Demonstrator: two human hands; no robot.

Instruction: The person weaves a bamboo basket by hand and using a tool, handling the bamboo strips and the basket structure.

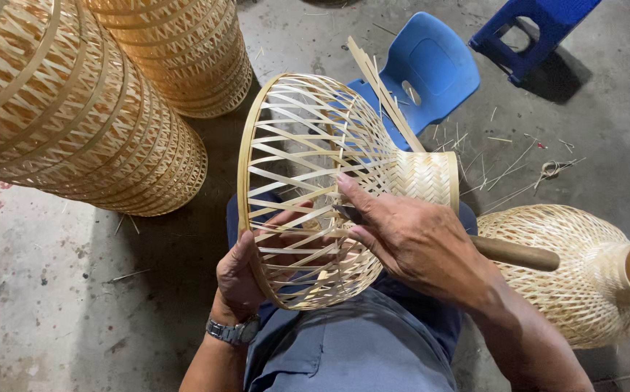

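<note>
An unfinished woven bamboo basket (308,145), bell-shaped with a wide open rim and a tightly woven narrow neck, rests on my lap. My left hand (246,272), a metal watch on its wrist, grips the lower rim with fingers reaching inside the weave. My right hand (413,236) holds a knife with a wooden handle (514,254); its blade lies against the strips at the basket's side. Loose bamboo strips (384,91) stick up from the neck.
Stacks of finished woven baskets (75,109) stand on the left. Another finished basket (583,276) lies on the floor at right. A blue plastic chair (431,69) and a blue stool (536,29) stand ahead on the concrete floor, with bamboo scraps (518,170) scattered about.
</note>
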